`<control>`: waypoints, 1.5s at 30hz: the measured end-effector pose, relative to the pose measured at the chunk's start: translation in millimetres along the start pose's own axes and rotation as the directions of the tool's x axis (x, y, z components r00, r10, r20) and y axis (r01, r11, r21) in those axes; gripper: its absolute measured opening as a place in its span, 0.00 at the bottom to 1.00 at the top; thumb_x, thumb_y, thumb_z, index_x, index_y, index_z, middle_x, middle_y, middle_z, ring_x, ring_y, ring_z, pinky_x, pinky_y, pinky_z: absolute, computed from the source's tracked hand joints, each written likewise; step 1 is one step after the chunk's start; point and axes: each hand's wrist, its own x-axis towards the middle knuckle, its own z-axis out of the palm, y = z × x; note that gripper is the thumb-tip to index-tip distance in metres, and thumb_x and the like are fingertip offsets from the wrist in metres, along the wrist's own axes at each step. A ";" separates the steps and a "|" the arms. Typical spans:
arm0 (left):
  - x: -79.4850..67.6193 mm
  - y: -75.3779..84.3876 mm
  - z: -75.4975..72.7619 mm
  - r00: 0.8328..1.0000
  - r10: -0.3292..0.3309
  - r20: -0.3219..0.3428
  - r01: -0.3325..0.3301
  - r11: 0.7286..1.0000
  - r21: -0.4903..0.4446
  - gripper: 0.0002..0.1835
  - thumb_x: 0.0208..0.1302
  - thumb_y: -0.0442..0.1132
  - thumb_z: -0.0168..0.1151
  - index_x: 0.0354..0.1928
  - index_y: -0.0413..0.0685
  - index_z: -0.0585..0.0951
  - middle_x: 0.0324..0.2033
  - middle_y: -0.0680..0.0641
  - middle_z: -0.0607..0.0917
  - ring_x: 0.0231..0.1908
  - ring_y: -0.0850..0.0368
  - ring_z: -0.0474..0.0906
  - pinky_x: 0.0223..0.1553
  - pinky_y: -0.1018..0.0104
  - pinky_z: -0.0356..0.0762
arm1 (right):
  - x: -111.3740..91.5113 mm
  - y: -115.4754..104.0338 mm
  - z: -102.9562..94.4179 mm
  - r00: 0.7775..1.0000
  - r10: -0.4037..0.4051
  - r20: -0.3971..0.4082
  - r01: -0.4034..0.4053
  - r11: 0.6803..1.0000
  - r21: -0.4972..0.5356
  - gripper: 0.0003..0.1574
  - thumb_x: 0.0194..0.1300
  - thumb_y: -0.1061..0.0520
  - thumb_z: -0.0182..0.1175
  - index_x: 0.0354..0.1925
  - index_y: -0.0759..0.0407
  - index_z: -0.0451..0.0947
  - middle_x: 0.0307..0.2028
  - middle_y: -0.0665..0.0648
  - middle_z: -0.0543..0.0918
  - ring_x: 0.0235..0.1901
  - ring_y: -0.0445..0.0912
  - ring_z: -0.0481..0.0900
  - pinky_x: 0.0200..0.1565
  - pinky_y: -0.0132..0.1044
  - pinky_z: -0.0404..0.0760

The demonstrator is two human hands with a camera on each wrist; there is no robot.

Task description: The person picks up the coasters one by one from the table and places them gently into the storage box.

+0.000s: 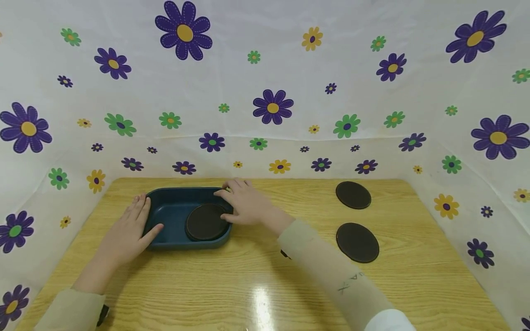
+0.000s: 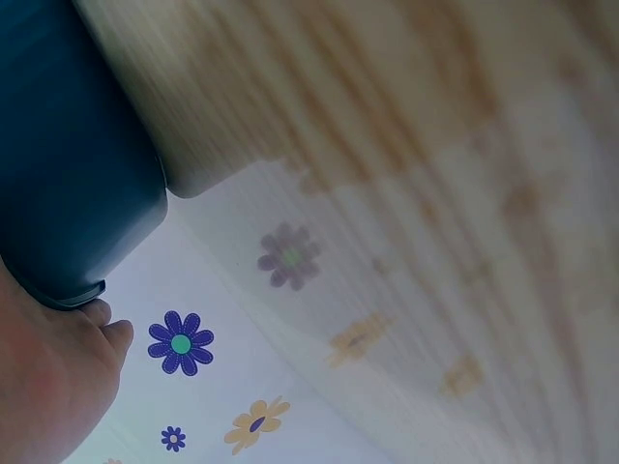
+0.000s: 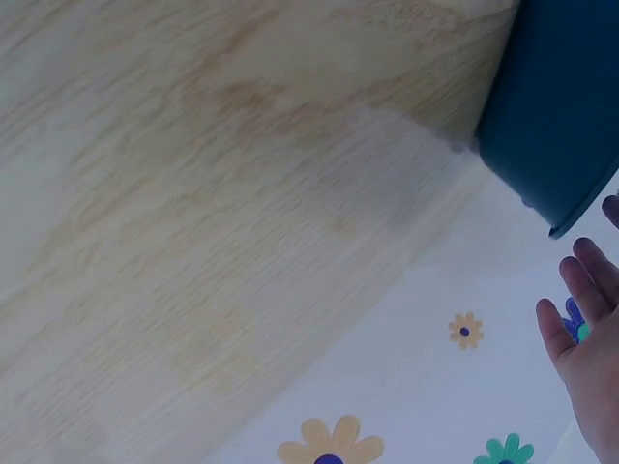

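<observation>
A dark blue oblong tray (image 1: 174, 245) with rounded corners stands on the table's left part. Inside it, at the right end, lies a round black coaster (image 1: 205, 223) with a stitched edge. My left hand (image 1: 129, 229) rests on the tray's left end, fingers fairly straight along the rim and thumb reaching over the inside. At the opposite end is my right hand (image 1: 245, 202), fingers spread over the rim, its thumb by the coaster's edge. In the right wrist view, the fingers (image 3: 583, 286) look extended beside the tray's wall (image 3: 551, 116).
Two more black coasters lie at the table's right, one farther back (image 1: 353, 195) and one nearer (image 1: 358, 242). The wooden table (image 1: 265, 276) is bounded at the back and sides by a white flower-patterned cloth (image 1: 232, 78).
</observation>
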 end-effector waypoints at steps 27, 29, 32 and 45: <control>-0.1 3.5 -1.6 1.000 -0.006 0.008 0.006 1.000 0.003 0.49 0.82 0.59 0.52 0.82 0.25 0.48 0.83 0.25 0.47 0.84 0.29 0.41 0.86 0.42 0.36 | -56.5 74.4 -3.6 0.991 0.121 -0.056 -0.117 0.991 0.060 0.38 0.74 0.43 0.67 0.75 0.53 0.71 0.66 0.62 0.74 0.69 0.58 0.71 0.72 0.59 0.69; -0.3 3.4 -1.4 1.000 -0.006 0.006 0.006 1.000 0.001 0.49 0.81 0.58 0.53 0.82 0.25 0.48 0.83 0.25 0.47 0.84 0.29 0.41 0.86 0.42 0.36 | -61.2 79.9 -3.9 0.990 0.131 -0.054 -0.128 0.990 0.056 0.38 0.74 0.43 0.67 0.75 0.54 0.71 0.67 0.63 0.74 0.69 0.59 0.71 0.73 0.60 0.68; -0.7 3.2 -0.9 1.000 -0.004 0.001 0.004 1.000 0.002 0.49 0.81 0.58 0.53 0.82 0.25 0.48 0.83 0.26 0.47 0.84 0.29 0.41 0.86 0.42 0.36 | -69.4 87.1 -4.7 0.987 0.153 -0.053 -0.151 0.987 0.048 0.38 0.74 0.43 0.66 0.75 0.54 0.71 0.67 0.64 0.74 0.69 0.60 0.70 0.73 0.61 0.69; -0.3 1.4 0.2 1.000 -0.002 -0.003 0.002 1.000 0.006 0.49 0.81 0.59 0.52 0.82 0.26 0.48 0.83 0.26 0.47 0.84 0.29 0.41 0.86 0.40 0.38 | -106.0 119.5 -10.3 0.963 0.266 -0.047 -0.264 0.963 0.059 0.37 0.73 0.44 0.67 0.72 0.56 0.73 0.66 0.66 0.74 0.66 0.61 0.71 0.71 0.62 0.71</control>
